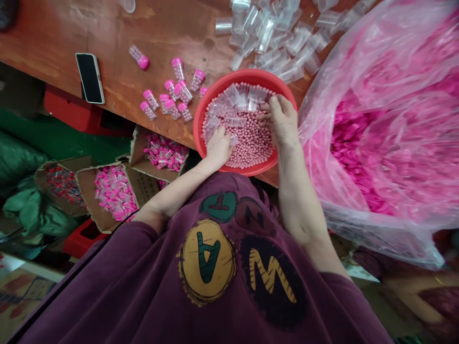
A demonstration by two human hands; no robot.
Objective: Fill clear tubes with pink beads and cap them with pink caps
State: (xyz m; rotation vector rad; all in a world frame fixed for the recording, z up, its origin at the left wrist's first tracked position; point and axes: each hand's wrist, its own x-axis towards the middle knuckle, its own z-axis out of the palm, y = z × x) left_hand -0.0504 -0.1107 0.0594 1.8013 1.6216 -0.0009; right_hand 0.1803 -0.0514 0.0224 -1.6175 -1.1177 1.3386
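A red plastic basin [198, 125] at the table edge holds many small pink beads [251, 145]. Several clear plastic tubes [234, 95] lie on top of the beads. My left hand [219, 147] is inside the basin at its near left, fingers curled around a clear tube [234, 139] that is partly hidden. Over the right side of the basin is my right hand [283, 117], its fingers apart and pointing left, close to the tubes and beads. Whether its fingertips touch a tube I cannot make out.
Bead-filled tubes with pink caps [175, 95] lie left of the basin, near a phone [89, 79]. Loose clear tubes [272, 36] are heaped behind it. A large plastic bag of pink pieces [358, 153] crowds the right. Cardboard boxes [143, 184] stand below left.
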